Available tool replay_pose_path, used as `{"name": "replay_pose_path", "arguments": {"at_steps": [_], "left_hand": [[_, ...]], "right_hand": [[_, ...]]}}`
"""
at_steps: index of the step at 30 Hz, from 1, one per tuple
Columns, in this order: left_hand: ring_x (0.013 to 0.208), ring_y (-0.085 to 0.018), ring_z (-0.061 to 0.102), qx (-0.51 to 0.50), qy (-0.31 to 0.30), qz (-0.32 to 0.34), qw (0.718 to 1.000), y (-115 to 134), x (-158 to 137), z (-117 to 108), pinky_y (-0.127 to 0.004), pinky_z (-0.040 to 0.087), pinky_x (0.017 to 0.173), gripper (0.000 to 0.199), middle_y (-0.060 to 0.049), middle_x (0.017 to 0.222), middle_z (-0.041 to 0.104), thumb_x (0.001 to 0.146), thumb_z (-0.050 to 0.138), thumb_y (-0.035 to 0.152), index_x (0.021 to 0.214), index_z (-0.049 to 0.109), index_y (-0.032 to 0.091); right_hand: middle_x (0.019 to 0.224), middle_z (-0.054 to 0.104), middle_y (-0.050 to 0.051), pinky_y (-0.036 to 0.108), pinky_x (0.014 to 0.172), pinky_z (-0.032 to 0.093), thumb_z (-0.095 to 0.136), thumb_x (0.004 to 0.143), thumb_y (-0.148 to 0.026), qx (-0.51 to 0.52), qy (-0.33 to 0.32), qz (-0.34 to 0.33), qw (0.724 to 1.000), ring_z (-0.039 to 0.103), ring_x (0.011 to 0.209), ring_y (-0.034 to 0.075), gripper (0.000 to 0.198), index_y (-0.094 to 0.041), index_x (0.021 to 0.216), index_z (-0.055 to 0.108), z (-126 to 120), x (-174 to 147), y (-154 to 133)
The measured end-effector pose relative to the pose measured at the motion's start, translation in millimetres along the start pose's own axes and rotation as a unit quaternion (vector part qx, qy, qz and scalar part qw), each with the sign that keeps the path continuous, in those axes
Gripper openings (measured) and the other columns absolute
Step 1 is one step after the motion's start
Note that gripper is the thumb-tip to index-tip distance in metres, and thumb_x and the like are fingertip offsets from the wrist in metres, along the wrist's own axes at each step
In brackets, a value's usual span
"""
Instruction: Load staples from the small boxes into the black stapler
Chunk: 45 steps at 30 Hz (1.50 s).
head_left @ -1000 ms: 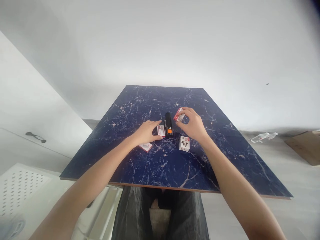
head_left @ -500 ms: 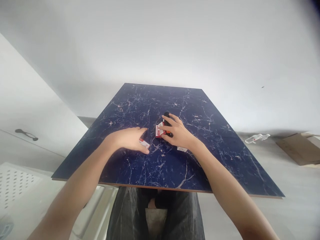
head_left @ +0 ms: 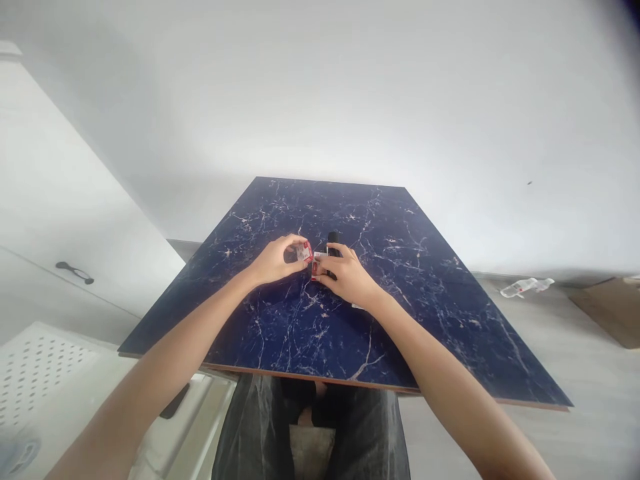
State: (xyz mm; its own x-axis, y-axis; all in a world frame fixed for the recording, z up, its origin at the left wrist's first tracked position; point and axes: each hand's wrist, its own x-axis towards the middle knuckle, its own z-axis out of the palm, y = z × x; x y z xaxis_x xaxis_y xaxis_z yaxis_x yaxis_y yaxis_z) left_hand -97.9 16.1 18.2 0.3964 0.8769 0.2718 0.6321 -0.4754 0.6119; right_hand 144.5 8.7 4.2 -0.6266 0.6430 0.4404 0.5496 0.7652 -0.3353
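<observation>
My left hand (head_left: 280,258) pinches a small red-and-white box (head_left: 304,251) between thumb and fingertips, just above the dark blue marbled tabletop (head_left: 300,340). Close to its right, my right hand (head_left: 345,269) has its thumb and fingers around a second red-and-white box (head_left: 316,267), which is partly covered by them. The two boxes are side by side and look nearly touching. A black object (head_left: 333,238) stands out behind my right fingers; its lower part is hidden. Under my right wrist the edge of a flat white piece (head_left: 358,307) shows.
A white wall (head_left: 330,87) rises behind the table. At left are a white cabinet with a dark handle (head_left: 75,272) and a perforated white surface (head_left: 40,367). Clear plastic bottles (head_left: 525,287) and a cardboard box (head_left: 607,307) lie on the floor at right.
My left hand has moved up and right, bringing its box beside the other one. My right hand stays near the same spot, its fingers drawn closer around its box. The view has shifted slightly.
</observation>
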Motion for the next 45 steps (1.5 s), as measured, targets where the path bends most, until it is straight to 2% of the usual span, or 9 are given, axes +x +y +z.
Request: {"name": "replay_pose_path", "arguments": {"at_steps": [4, 9, 15, 20, 29, 34, 38, 41, 45], "left_hand": [[0.136, -0.03, 0.047, 0.028, -0.033, 0.048, 0.998, 5, 1, 21, -0.051, 0.04, 0.111, 0.055, -0.009, 0.149, 0.052, 0.089, 0.062, 0.053, 0.138, 0.055, 0.028], [0.141, -0.033, 0.042, 0.042, -0.078, 0.046, 0.995, 3, 3, 37, -0.051, 0.039, 0.113, 0.069, -0.013, 0.155, 0.042, 0.086, 0.065, 0.055, 0.148, 0.047, 0.028], [0.14, -0.036, 0.043, 0.017, -0.082, -0.037, 0.996, 0, 5, 33, -0.053, 0.041, 0.109, 0.098, -0.013, 0.158, 0.04, 0.078, 0.072, 0.062, 0.159, 0.024, 0.033], [0.135, -0.036, 0.05, -0.027, -0.066, -0.053, 0.996, -7, 10, 36, -0.051, 0.044, 0.105, 0.103, -0.015, 0.155, 0.044, 0.072, 0.075, 0.064, 0.158, 0.028, 0.03], [0.141, -0.03, 0.044, -0.102, -0.028, -0.006, 0.994, -15, 10, 34, -0.045, 0.043, 0.107, 0.091, -0.013, 0.162, 0.033, 0.089, 0.059, 0.059, 0.161, 0.012, 0.032], [0.119, -0.023, 0.059, -0.205, 0.157, -0.072, 0.963, -42, 10, 21, -0.042, 0.046, 0.103, 0.065, -0.011, 0.15, 0.048, 0.096, 0.049, 0.044, 0.155, 0.027, 0.028], [0.114, -0.026, 0.061, -0.197, 0.097, -0.063, 0.974, -48, 7, 16, -0.044, 0.049, 0.099, 0.045, -0.01, 0.141, 0.056, 0.09, 0.057, 0.039, 0.133, 0.056, 0.025], [0.121, -0.031, 0.058, -0.136, -0.012, -0.017, 0.99, -36, 1, 18, -0.046, 0.049, 0.099, 0.058, -0.011, 0.148, 0.05, 0.084, 0.068, 0.047, 0.137, 0.055, 0.026], [0.115, -0.032, 0.059, -0.085, -0.045, 0.013, 0.995, -17, -6, 27, -0.046, 0.052, 0.092, 0.082, -0.014, 0.144, 0.05, 0.073, 0.08, 0.054, 0.142, 0.046, 0.027]], "right_hand": [[0.112, 0.069, 0.008, 0.047, 0.1, 0.043, 0.056, 0.093, -0.034, 0.016, 0.035, 0.046, 0.998, 0.058, 0.113, 0.027, 0.015, -0.023, 0.088, 0.065, -33, -3, 1], [0.107, 0.064, 0.008, 0.036, 0.065, 0.049, 0.073, 0.071, -0.065, 0.026, -0.197, 0.181, 0.963, 0.063, 0.077, 0.023, 0.048, -0.025, 0.096, 0.065, -78, -20, 19], [0.1, 0.065, 0.006, 0.035, 0.055, 0.046, 0.084, 0.059, -0.044, 0.038, -0.291, 0.183, 0.938, 0.063, 0.068, 0.024, 0.049, -0.028, 0.101, 0.064, -71, -27, 25], [0.102, 0.07, 0.007, 0.035, 0.063, 0.049, 0.076, 0.071, -0.044, 0.085, -0.226, 0.189, 0.952, 0.065, 0.077, 0.024, 0.05, -0.027, 0.114, 0.059, -79, -23, 25], [0.111, 0.068, 0.007, 0.038, 0.086, 0.047, 0.064, 0.083, -0.048, 0.061, 0.099, 0.189, 0.975, 0.059, 0.104, 0.025, 0.031, -0.023, 0.099, 0.055, -70, 18, 15], [0.108, 0.068, 0.012, 0.042, 0.093, 0.043, 0.068, 0.08, -0.048, -0.047, -0.005, 0.117, 0.992, 0.047, 0.125, 0.035, 0.036, -0.021, 0.103, 0.061, -31, 81, 13], [0.09, 0.071, 0.013, 0.042, 0.094, 0.043, 0.061, 0.088, -0.049, -0.081, -0.197, 0.121, 0.969, 0.061, 0.104, 0.034, 0.031, -0.018, 0.086, 0.067, -25, 106, 20], [0.102, 0.071, 0.012, 0.038, 0.094, 0.043, 0.041, 0.099, -0.048, -0.043, -0.036, 0.098, 0.994, 0.063, 0.101, 0.027, 0.04, -0.018, 0.092, 0.067, -33, 90, 27], [0.095, 0.07, 0.009, 0.035, 0.082, 0.047, 0.038, 0.099, -0.052, 0.01, 0.146, 0.221, 0.964, 0.064, 0.089, 0.023, 0.04, -0.02, 0.095, 0.063, -27, 37, 40]]}}
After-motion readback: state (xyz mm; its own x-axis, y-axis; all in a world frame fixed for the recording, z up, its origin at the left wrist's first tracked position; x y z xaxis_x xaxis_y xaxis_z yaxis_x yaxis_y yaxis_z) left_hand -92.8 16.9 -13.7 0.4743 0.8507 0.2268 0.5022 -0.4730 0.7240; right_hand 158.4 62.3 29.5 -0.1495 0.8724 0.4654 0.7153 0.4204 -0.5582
